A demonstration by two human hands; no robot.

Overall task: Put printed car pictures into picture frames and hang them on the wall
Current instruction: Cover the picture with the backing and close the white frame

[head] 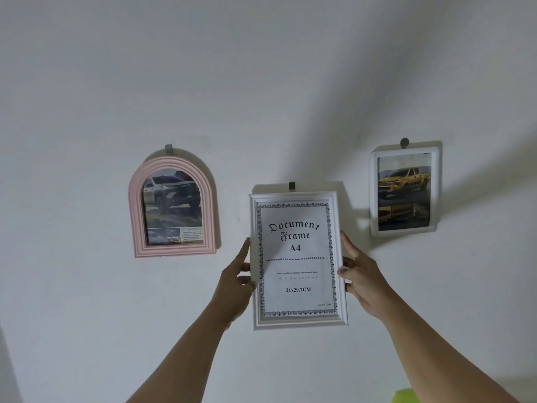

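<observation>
A white A4 document frame [296, 319] is against the wall, right under a small grey hook [291, 187]. It shows its stock "Document Frame A4" insert, not a car picture. My left hand [236, 282] grips its left edge, index finger pointing up along the side. My right hand [361, 279] grips the right edge, thumb on the front. A pink arched frame [139, 216] with a white SUV print hangs at the left. A white rectangular frame [374, 196] with a yellow pickup print hangs at the right.
The wall [261, 82] is plain white, with shadows of my arms falling up and to the right. Each hung frame sits on its own grey hook. A bright green object [405, 395] shows at the bottom right edge.
</observation>
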